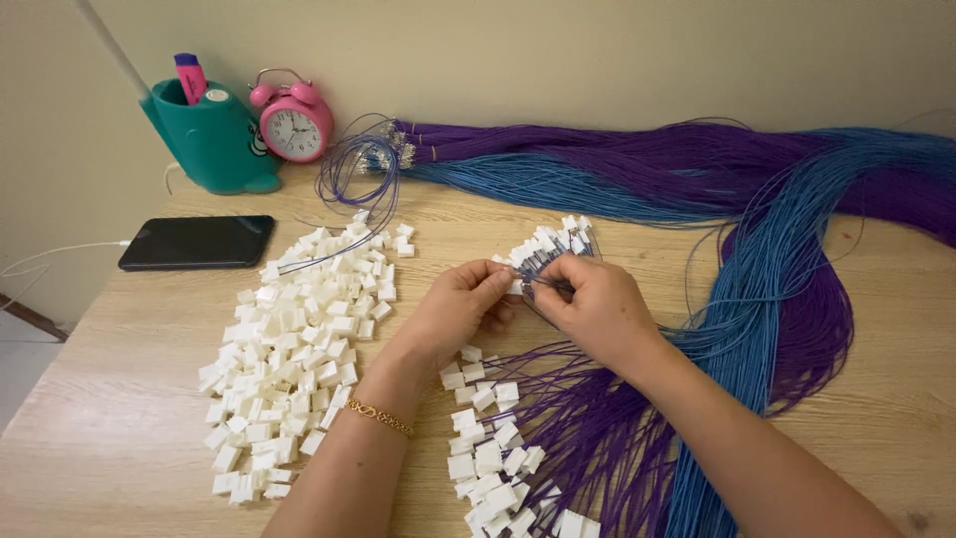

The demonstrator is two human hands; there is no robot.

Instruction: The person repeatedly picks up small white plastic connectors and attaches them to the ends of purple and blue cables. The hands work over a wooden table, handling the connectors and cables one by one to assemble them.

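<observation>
Light wooden table (pixel 139 399) against a pale wall carries the work. Near its middle the left hand (pixel 460 311) and right hand (pixel 590 304) meet fingertip to fingertip, both pinched narrow on one small white connector (pixel 517 286) and the thin wires (pixel 546 282) entering it. Just beyond the fingertips sits a cluster of wired connectors (pixel 554 243); below the wrists more wired connectors (pixel 490 448) lie in a loose line, their purple and blue leads (pixel 617 438) fanning under the right forearm. Left of the left hand spreads a pile of loose connectors (pixel 289 344), near it but not touching. A gold bracelet (pixel 378 415) circles the left wrist. Farther back, long purple and blue wire bundles (pixel 697 169) sweep across the table. At the far left lie a black phone (pixel 196 241), a teal holder (pixel 209 139) and a pink alarm clock (pixel 293 122).
</observation>
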